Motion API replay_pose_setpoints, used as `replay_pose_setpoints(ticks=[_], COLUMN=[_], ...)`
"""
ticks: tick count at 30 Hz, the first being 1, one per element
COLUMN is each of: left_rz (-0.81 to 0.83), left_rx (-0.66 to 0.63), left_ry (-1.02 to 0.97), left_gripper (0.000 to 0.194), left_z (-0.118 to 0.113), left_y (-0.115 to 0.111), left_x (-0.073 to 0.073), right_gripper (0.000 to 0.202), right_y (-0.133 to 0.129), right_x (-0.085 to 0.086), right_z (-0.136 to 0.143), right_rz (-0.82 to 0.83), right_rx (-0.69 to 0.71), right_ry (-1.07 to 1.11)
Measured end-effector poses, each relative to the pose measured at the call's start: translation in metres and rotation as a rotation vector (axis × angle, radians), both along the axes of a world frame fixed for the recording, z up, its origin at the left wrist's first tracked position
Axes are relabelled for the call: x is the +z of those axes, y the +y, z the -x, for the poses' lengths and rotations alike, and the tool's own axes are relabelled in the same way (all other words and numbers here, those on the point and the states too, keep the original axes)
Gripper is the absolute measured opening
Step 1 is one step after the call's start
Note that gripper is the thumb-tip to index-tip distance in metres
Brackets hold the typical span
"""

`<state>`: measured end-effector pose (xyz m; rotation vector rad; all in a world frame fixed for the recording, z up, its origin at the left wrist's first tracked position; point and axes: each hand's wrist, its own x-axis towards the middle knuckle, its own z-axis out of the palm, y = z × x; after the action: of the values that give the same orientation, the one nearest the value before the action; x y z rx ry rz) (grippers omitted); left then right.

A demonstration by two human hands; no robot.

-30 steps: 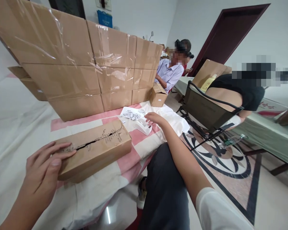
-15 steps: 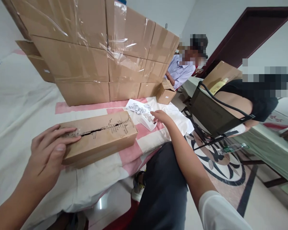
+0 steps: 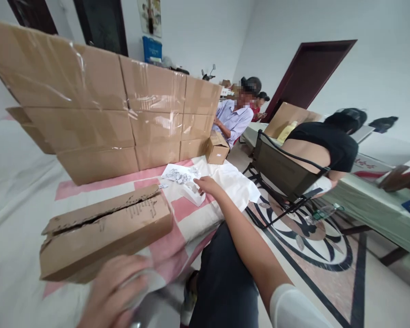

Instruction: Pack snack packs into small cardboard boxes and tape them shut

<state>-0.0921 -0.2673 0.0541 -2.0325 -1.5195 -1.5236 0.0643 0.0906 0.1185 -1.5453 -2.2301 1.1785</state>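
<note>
A long cardboard box with a torn slit along its top lies on the pink and white cloth. In front of it, at the bottom, my left hand is off the box and blurred; its fingers look curled, and whether they hold anything is unclear. Farther right, my right hand is at the edge of a white tray, fingertips bent down. Crumpled scraps lie on white paper beside that hand. What the right fingers touch is too small to make out.
A tape-wrapped wall of cartons stands behind, with a small carton at its right end. A person in a lilac shirt sits beyond. Another person in black sits in a folding chair at right.
My left hand has let go of the box and moved down and right. The view has turned and tilted up, showing more room. My right hand remains by the tray and scraps.
</note>
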Motion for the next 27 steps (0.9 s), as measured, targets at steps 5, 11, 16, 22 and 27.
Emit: replay_pose_setpoints(ticks=[5,11,16,22,27], left_rz=[0.103,0.115,0.172,0.248,0.284], left_rx=[-0.171,0.052,0.159,0.246,0.326], left_ry=[0.166,-0.181,-0.34,-0.22,-0.051], left_gripper=[0.056,0.047,0.047,0.052,0.085], left_z=[-0.083,-0.09,-0.078,-0.076,-0.078], left_y=[0.129,0.247,0.265,0.266,0.267], left_x=[0.021,0.003,-0.033,-0.039,-0.039], right_gripper=[0.037,0.035,0.039,0.02,0.016], right_y=[0.003,0.01,0.018,0.021,0.023], right_x=[-0.005,-0.009,-0.014,-0.017,-0.018], right_z=[-0.004,-0.011,-0.009,-0.009,-0.015], right_rz=[-0.016,0.01,0.048,0.101,0.164], right_rx=[-0.001,0.001,-0.001,-0.005,-0.005], right_ry=[0.02,0.078,0.099,0.122,0.17])
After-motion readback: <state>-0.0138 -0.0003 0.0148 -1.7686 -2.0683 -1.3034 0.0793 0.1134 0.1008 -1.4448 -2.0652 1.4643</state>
